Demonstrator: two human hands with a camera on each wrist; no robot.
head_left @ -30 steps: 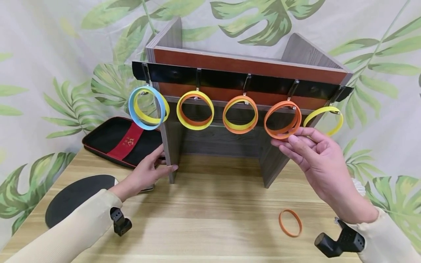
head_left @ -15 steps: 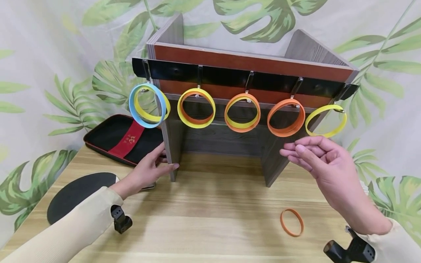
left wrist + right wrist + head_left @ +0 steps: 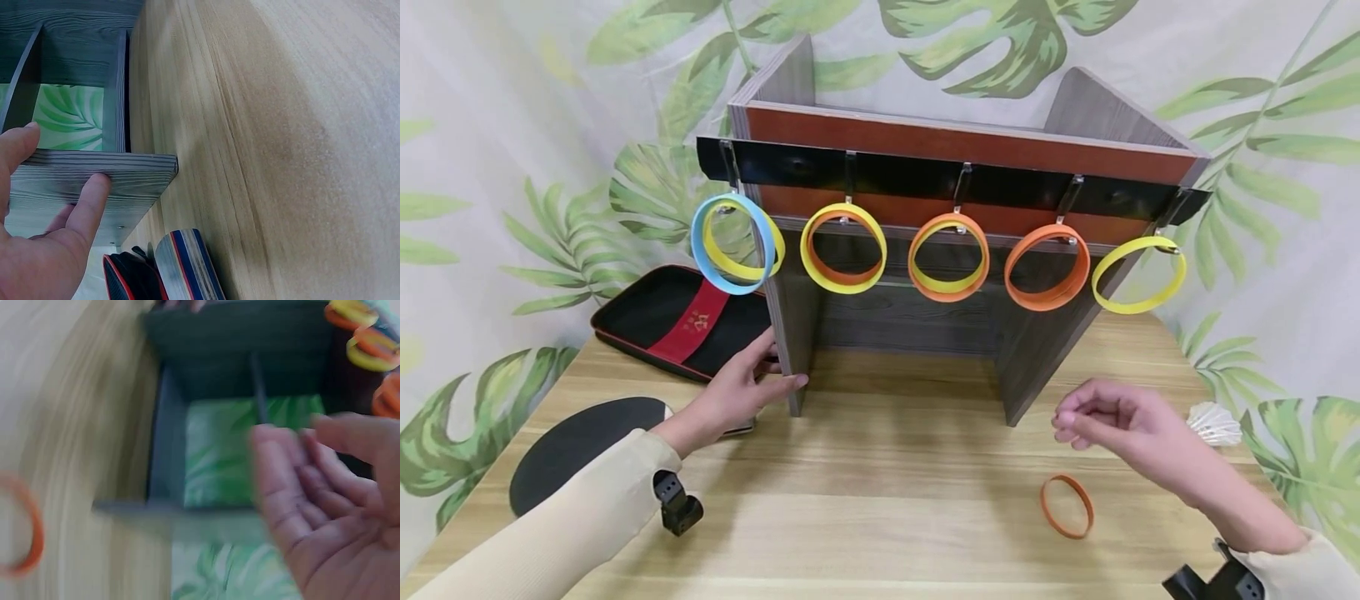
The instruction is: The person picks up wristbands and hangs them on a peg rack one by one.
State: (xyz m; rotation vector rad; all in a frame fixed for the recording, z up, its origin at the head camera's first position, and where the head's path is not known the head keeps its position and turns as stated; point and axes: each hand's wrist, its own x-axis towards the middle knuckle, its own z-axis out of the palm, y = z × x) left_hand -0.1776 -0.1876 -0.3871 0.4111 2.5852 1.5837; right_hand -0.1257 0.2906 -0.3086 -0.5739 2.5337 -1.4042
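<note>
My left hand (image 3: 733, 400) grips the left side panel (image 3: 784, 325) of a grey wooden shelf, thumb on one face and fingers on the other. Silicone wristbands hang from the hooks of a black rail (image 3: 910, 169) across the shelf's front: a blue wristband (image 3: 697, 250) with a yellow one at the far left, yellow and orange pairs in the middle, orange (image 3: 1037, 302) toward the right, and a yellow wristband (image 3: 1150, 305) on the last hook. Below them, my right hand (image 3: 1120, 425) hovers with loosely bent fingers, holding nothing. Beneath it an orange wristband (image 3: 1075, 536) lies on the table.
A black zip case (image 3: 625, 325) with a red strap stands open at the back left. Closer in lies a table tennis paddle (image 3: 587, 450), partly under the left forearm. A shuttlecock (image 3: 1213, 423) rests at the table's right side.
The right hand has let go of the orange wristbands on the fourth hook and dropped down toward the table. My left hand keeps its grip on the panel.
</note>
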